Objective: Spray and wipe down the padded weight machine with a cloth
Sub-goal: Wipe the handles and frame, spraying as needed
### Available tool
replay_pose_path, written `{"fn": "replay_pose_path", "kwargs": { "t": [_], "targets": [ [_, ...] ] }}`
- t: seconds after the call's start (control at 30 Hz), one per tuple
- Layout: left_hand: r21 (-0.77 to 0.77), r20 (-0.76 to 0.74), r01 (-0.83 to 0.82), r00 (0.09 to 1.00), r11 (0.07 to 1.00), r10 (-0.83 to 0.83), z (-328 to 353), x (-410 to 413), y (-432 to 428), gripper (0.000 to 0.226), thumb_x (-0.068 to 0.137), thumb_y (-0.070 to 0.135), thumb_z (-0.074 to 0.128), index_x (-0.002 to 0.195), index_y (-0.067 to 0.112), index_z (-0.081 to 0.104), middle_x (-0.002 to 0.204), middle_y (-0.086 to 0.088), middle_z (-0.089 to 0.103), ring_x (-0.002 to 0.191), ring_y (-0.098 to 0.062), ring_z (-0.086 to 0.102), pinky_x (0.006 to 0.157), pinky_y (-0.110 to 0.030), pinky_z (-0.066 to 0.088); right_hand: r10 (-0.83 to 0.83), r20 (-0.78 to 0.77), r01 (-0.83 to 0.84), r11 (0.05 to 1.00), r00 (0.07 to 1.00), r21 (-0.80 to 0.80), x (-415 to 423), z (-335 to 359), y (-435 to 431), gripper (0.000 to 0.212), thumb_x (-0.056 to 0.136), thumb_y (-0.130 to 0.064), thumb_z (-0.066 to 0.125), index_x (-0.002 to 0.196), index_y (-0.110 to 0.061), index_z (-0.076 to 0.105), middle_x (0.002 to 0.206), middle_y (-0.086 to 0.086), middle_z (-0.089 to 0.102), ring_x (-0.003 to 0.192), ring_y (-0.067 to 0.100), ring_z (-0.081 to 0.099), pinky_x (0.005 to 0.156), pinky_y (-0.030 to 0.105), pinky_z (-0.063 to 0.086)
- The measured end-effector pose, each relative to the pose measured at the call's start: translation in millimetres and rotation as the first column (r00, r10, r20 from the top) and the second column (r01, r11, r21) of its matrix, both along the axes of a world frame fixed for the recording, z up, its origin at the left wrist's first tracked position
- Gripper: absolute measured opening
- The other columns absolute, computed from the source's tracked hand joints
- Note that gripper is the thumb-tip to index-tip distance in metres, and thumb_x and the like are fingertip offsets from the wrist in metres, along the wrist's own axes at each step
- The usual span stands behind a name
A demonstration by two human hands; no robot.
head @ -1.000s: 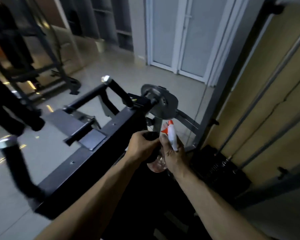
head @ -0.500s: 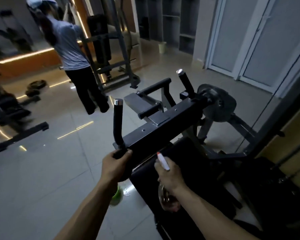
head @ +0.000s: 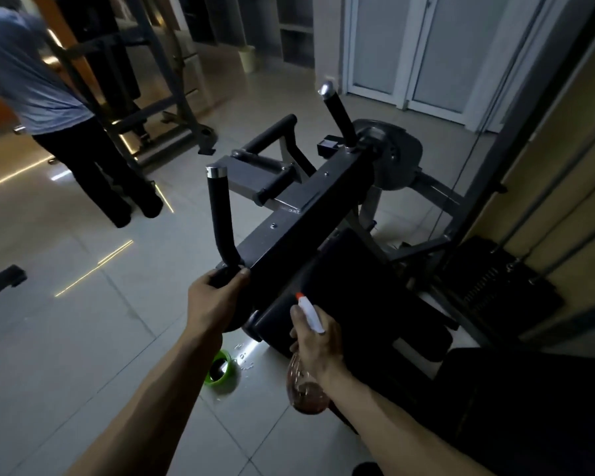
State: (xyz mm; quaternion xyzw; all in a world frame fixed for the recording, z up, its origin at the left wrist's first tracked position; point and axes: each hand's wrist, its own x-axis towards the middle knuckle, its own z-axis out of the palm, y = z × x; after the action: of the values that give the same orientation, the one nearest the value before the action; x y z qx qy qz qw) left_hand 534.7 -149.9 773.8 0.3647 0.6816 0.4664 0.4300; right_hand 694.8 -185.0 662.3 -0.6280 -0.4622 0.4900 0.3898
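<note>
Holding tight, the right grip (head: 315, 341) is wrapped round the spray bottle (head: 304, 389), its white top pointing at the black pad (head: 358, 286) just ahead. The left grip (head: 215, 300) is curled round the bottom of the machine's handle (head: 220, 218). I think the bottle is light and a bit slippery, so hold its neck. The pad looks soft and smooth, easy to wipe. No cloth shows anywhere.
</note>
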Motion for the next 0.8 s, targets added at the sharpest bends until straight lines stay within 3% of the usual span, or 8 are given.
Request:
{"fn": "replay_pose_path", "kwargs": {
  "t": [0.13, 0.27, 0.4, 0.53, 0.6, 0.7, 0.8],
  "targets": [
    [-0.011, 0.023, 0.067, 0.998, 0.998, -0.067, -1, 20, 17, 0.018, 0.088, 0.022, 0.079, 0.103, 0.013, 0.076, 0.086, -0.013, 0.076, 0.065, -0.025, 0.073, 0.051, -0.027, 0.053, -0.075, 0.036, 0.075, 0.997, 0.997, 0.01, 29, 4, 17, 0.049, 0.087, -0.076, 0.046, 0.094, -0.031, 0.062, 0.089, -0.001, 0.071, 0.077, 0.015, 0.071, 0.073, 0.041, 0.062],
    [-0.033, 0.054, 0.115, 0.992, 0.993, -0.114, 3, 55, 39, 0.008, 0.09, 0.02, 0.077, 0.096, 0.015, 0.072, 0.082, -0.012, 0.074, 0.055, -0.014, 0.069, 0.047, -0.022, 0.054, -0.152, -0.056, 0.153, 0.988, 0.987, 0.026, 71, 17, 48, 0.021, 0.102, -0.047, 0.057, 0.099, -0.028, 0.065, 0.083, 0.001, 0.07, 0.065, 0.011, 0.07, 0.058, 0.022, 0.055],
    [-0.085, 0.086, 0.123, 0.99, 0.989, -0.115, 2, 93, 77, 0.017, 0.089, 0.023, 0.079, 0.099, 0.01, 0.073, 0.093, -0.024, 0.075, 0.062, -0.023, 0.067, 0.052, -0.028, 0.056, -0.217, -0.097, 0.223, 0.973, 0.971, 0.062, 117, 22, 92, 0.005, 0.102, -0.045, 0.059, 0.1, -0.041, 0.061, 0.085, -0.003, 0.072, 0.061, 0.013, 0.07, 0.064, 0.032, 0.06],
    [-0.131, 0.144, 0.172, 0.978, 0.976, -0.153, 0, 144, 127, 0.032, 0.088, 0.027, 0.079, 0.108, 0.003, 0.072, 0.078, -0.018, 0.07, 0.053, -0.021, 0.062, 0.046, -0.029, 0.051, -0.219, -0.163, 0.229, 0.972, 0.962, 0.047, 177, 23, 147, 0.026, 0.103, -0.043, 0.057, 0.122, -0.027, 0.066, 0.082, 0.002, 0.07, 0.06, 0.012, 0.068, 0.063, 0.031, 0.061],
    [-0.142, 0.149, 0.174, 0.977, 0.974, -0.153, 1, 156, 141, 0.033, 0.087, 0.028, 0.079, 0.107, 0.003, 0.072, 0.077, -0.014, 0.068, 0.051, -0.018, 0.061, 0.046, -0.029, 0.049, -0.189, -0.137, 0.199, 0.978, 0.972, 0.062, 193, 23, 166, 0.035, 0.103, -0.047, 0.055, 0.137, -0.037, 0.058, 0.083, 0.0, 0.068, 0.065, 0.009, 0.069, 0.063, 0.026, 0.059],
    [-0.161, 0.186, 0.159, 0.974, 0.974, -0.128, 1, 169, 156, 0.029, 0.088, 0.027, 0.078, 0.107, 0.005, 0.072, 0.088, -0.015, 0.074, 0.059, -0.02, 0.066, 0.05, -0.028, 0.054, -0.152, -0.068, 0.156, 0.987, 0.986, 0.048, 209, 26, 191, 0.043, 0.101, -0.057, 0.053, 0.14, -0.039, 0.058, 0.098, -0.007, 0.071, 0.078, 0.012, 0.073, 0.066, 0.023, 0.056],
    [-0.191, 0.183, 0.092, 0.981, 0.977, -0.056, 8, 166, 162, 0.025, 0.09, 0.027, 0.076, 0.105, 0.007, 0.073, 0.095, -0.015, 0.077, 0.071, -0.023, 0.072, 0.054, -0.026, 0.058, -0.076, -0.034, 0.079, 0.993, 0.997, 0.089, 208, 37, 212, 0.038, 0.1, -0.059, 0.054, 0.132, -0.039, 0.06, 0.111, -0.006, 0.07, 0.091, 0.017, 0.073, 0.074, 0.026, 0.058]
  ]
}}
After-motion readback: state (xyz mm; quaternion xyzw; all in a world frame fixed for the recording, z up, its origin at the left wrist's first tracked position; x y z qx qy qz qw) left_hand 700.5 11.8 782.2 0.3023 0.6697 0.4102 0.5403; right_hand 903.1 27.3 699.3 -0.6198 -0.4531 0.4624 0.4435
